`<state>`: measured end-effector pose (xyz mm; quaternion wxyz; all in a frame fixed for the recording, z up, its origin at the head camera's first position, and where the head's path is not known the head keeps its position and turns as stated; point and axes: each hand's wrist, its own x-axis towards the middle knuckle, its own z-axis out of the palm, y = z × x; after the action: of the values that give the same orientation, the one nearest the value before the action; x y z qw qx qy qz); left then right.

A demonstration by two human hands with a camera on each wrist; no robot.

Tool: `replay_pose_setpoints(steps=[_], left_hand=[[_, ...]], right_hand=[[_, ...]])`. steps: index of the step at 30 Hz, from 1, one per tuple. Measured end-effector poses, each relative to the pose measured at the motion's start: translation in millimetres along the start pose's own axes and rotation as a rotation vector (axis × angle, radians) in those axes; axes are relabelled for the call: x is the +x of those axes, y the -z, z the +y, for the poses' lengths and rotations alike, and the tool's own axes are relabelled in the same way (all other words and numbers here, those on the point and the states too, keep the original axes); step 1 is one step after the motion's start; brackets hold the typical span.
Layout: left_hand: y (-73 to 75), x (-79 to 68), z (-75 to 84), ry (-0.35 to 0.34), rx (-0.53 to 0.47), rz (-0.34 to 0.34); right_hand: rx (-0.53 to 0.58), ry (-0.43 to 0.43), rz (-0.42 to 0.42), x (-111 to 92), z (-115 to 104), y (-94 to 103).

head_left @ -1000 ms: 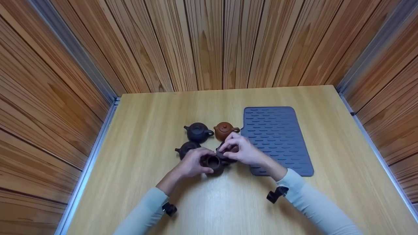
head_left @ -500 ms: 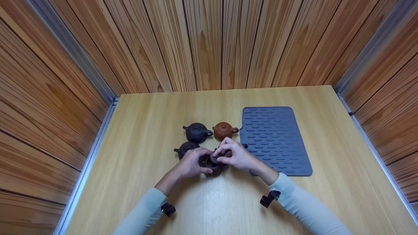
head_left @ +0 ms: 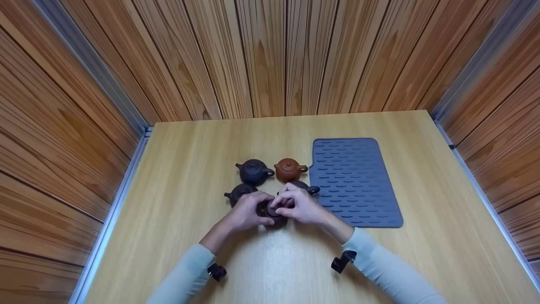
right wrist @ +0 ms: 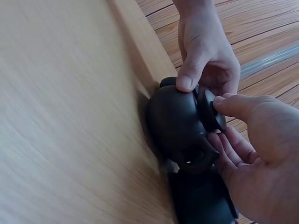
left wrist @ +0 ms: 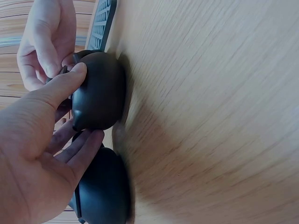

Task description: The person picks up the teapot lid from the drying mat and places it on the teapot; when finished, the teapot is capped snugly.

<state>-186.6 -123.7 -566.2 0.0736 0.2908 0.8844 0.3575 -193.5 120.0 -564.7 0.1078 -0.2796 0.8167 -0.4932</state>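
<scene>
A small dark-brown teapot point(head_left: 277, 222) stands on the table, its body showing clearly in the left wrist view point(left wrist: 100, 93). My left hand point(head_left: 249, 211) grips it from the left, thumb on the near side and fingers on the far side. Between the thumb and fingers of my right hand point(head_left: 301, 205) is the teapot's round lid point(right wrist: 212, 112), pinched just over the opening. In the right wrist view the lid is tilted, with a narrow gap between it and the rim. The curved handle point(right wrist: 196, 161) points toward my right hand's side.
Close behind stand a black teapot point(head_left: 253, 172), a reddish-brown teapot point(head_left: 289, 169), and dark teapots to the left point(head_left: 239, 192) and right point(head_left: 301, 185), partly hidden by my hands. A grey ridged mat point(head_left: 354, 185) lies on the right. Wood-panel walls border the table.
My right hand has moved left and slightly down with the lid, from beside the teapot to over its opening. My left hand keeps its grip. The teapot behind my right hand shows more.
</scene>
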Motion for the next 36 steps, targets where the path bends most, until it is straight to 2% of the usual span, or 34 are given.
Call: replay_pose_setpoints(steps=[8,17,25,36], left_hand=[[0.3,-0.7,0.4,0.02,-0.021,-0.001],[-1.0,-0.4,0.5,-0.003,-0.005,0.007],[-2.1,-1.0,0.5,-0.005,-0.002,0.011],[-1.6,-1.0,0.7,-0.006,0.001,0.011]], right_hand=[[-0.013,-0.013,0.032,-2,-2,-8.8],[-0.053,-0.03,0.066,-4,-3,-12.6],[-0.099,-0.04,0.058,-4,-5,-11.7],[-0.105,-0.044,0.052,-4,-6,-10.5]])
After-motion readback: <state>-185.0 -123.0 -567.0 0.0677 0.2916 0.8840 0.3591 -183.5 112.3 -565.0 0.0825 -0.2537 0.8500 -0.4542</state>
